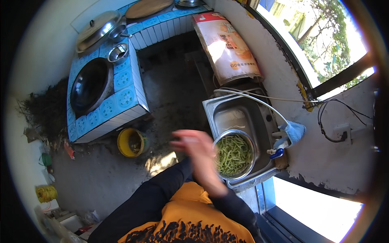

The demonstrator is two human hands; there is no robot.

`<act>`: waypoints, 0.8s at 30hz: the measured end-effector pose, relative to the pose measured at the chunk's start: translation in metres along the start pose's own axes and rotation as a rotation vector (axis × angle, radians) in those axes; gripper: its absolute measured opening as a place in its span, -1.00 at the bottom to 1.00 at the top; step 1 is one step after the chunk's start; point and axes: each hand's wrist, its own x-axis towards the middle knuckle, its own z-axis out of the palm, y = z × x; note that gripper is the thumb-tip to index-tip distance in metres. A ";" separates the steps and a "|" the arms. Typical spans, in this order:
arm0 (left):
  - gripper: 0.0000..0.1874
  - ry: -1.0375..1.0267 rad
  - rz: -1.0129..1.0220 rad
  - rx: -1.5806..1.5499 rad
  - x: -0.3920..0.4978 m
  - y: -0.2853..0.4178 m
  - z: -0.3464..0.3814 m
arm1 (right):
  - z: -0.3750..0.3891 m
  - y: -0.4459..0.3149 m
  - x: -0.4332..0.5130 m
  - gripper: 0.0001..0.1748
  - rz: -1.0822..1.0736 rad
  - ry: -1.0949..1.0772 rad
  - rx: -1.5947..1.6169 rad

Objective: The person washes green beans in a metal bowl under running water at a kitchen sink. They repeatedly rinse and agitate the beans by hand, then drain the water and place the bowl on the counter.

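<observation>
My right hand (203, 159), blurred, reaches out of a dark sleeve (238, 209) just left of a metal bowl (254, 158). It crosses in front of the end of my left sleeve (152, 193), so most of my left hand is hidden behind it. I see no object in either hand, but the blur hides how the fingers are set. Cut green beans (234, 156) or a similar green vegetable fill the bowl. It rests at the near left part of a stainless steel sink (235, 112), overlapping the rim.
A faucet with a blue handle (277, 153) and a blue cloth (295, 132) is right of the sink. Left stand a yellow bucket (123, 142) and a blue-tiled stove (124, 98) with a wok (88, 86), a small metal bowl (113, 54) and a lidded pan (100, 27).
</observation>
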 end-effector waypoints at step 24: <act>-0.79 -0.005 -0.156 0.002 0.002 0.015 0.003 | -0.242 0.158 -0.017 -0.03 0.326 0.789 -1.023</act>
